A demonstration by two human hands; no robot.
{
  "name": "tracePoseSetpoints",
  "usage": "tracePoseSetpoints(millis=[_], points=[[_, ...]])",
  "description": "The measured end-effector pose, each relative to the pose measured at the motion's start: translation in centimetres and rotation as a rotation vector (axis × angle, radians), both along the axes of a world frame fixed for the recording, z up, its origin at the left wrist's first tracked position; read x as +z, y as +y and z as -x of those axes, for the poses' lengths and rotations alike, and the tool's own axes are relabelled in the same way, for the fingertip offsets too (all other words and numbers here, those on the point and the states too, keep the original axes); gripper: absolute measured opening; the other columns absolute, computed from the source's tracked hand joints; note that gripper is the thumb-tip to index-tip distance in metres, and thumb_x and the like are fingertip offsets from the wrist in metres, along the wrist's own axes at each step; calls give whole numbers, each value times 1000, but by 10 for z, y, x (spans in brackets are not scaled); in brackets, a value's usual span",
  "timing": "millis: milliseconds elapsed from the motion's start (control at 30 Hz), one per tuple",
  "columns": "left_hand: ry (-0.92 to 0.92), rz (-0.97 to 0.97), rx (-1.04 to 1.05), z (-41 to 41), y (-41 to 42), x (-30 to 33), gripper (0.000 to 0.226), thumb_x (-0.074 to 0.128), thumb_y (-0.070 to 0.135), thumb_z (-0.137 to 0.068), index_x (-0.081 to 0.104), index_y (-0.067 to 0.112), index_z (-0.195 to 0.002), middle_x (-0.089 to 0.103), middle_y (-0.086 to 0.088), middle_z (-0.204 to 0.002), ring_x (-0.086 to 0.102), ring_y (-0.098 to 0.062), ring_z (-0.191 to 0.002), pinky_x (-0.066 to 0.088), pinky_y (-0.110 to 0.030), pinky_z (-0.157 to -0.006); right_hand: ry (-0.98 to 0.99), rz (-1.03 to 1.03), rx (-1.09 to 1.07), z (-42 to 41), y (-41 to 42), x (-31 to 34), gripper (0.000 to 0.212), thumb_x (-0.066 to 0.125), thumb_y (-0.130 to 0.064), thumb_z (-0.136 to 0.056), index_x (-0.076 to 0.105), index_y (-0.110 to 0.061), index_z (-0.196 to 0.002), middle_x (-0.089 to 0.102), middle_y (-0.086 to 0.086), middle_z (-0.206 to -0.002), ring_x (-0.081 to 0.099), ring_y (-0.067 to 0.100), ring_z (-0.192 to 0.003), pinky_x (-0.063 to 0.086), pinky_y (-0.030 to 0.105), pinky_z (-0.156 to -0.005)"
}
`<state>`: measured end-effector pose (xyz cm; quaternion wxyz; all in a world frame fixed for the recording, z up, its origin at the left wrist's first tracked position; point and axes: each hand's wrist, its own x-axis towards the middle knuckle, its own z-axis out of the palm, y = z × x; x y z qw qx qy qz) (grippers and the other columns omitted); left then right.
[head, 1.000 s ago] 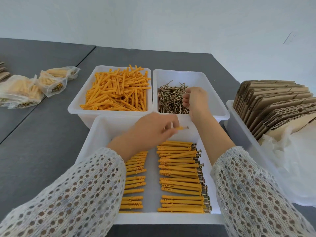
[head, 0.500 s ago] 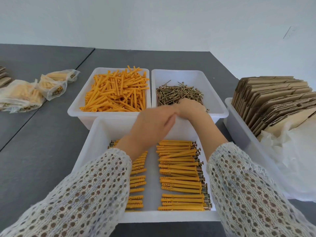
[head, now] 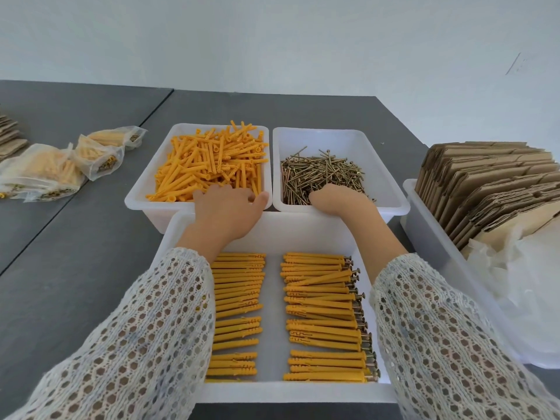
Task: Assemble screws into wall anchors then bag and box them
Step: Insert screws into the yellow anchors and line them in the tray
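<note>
Grey table point(head: 75, 268): assembled anchors point(head: 321, 313) racked behind left hand point(head: 225, 212), splayed wide; right hand point(head: 336, 198) grip unclear; bagging, boxing ahead.

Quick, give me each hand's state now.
Left hand: reaching into the loose anchors; grip cannot be told.
Right hand: reaching into the screws; grip cannot be told.

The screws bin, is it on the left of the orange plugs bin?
No, the screws bin sits right of the orange plugs bin.

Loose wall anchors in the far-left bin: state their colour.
Orange-yellow loose wall anchors, clearest in the head view.
</note>
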<state>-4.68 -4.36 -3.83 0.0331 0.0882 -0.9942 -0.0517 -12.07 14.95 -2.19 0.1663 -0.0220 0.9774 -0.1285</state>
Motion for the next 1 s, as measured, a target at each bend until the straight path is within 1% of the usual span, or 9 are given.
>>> tracePoseSetpoints(millis=[167, 233, 333, 433, 533, 633, 733, 833, 1000], points=[[-22, -63, -59, 4, -6, 3, 59, 15, 57, -101, 67, 29, -97, 63, 1, -88, 55, -25, -93, 30, -52, -101, 136, 97, -37, -4, 1, -1, 13, 41, -20, -85, 50, -12, -79, 55, 2, -79, 52, 23, -76, 36, 36, -73], [-54, -62, -65, 6, -9, 4, 63, 14, 57, -102, 67, 26, -86, 61, 1, -85, 57, -26, -95, 29, -52, -102, 188, 129, -52, -6, 2, -2, 12, 43, -16, -82, 45, -14, -71, 52, 2, -73, 46, 20, -66, 31, 30, -62], [-119, -43, -17, 10, -8, 6, 62, 14, 53, -102, 67, 23, -93, 60, -2, -96, 53, -29, -101, 26, -52, -105, 308, 266, -61, -6, 1, -7, 19, 41, -9, -82, 37, -14, -65, 42, 1, -63, 36, 18, -56, 28, 27, -53], [-135, -64, 32, 12, -1, 8, 46, 17, 41, -103, 59, 22, -99, 60, -3, -105, 54, -30, -106, 22, -54, -108, 438, 429, -94, -4, 1, -10, 23, 38, -5, -85, 37, -14, -64, 37, 0, -61, 33, 17, -55, 31, 27, -51], [-25, -120, 66, 9, -2, 7, 33, 26, 31, -102, 57, 25, -111, 65, 0, -102, 56, -27, -96, 31, -49, -104, 523, 523, -130, 1, 4, -9, 19, 41, -2, -88, 58, -7, -80, 52, 2, -70, 45, 16, -60, 42, 28, -57], [117, -244, 66, 6, -4, 5, 25, 39, 22, -97, 61, 29, -106, 58, 8, -77, 56, -22, -80, 45, -42, -91, 574, 585, -144, 3, 6, -7, 22, 48, 3, -87, 64, -9, -94, 57, -4, -79, 54, 11, -70, 42, 20, -58], [168, -336, 24, 5, -6, 6, 19, 49, 22, -91, 62, 34, -97, 53, 14, -77, 58, -18, -84, 47, -34, -72, 615, 702, -173, 3, 6, -4, 23, 50, 7, -86, 63, -12, -90, 63, 3, -86, 63, 19, -80, 53, 28, -68], [140, -338, -79, 7, -11, 5, 13, 52, 29, -93, 62, 36, -98, 52, 18, -81, 55, -11, -78, 37, -27, -59, 581, 902, -226, 1, 3, 1, 30, 41, 11, -88, 62, -10, -85, 69, 11, -85, 69, 19, -68, 57, 29, -61], [280, -512, -239, 7, -16, 4, 9, 64, 28, -90, 66, 34, -96, 58, 18, -83, 52, 3, -72, 37, -19, -59, 406, 1069, -289, 0, -2, 4, 31, 44, 13, -90, 64, -9, -83, 69, 11, -83, 70, 16, -66, 59, 25, -62]])
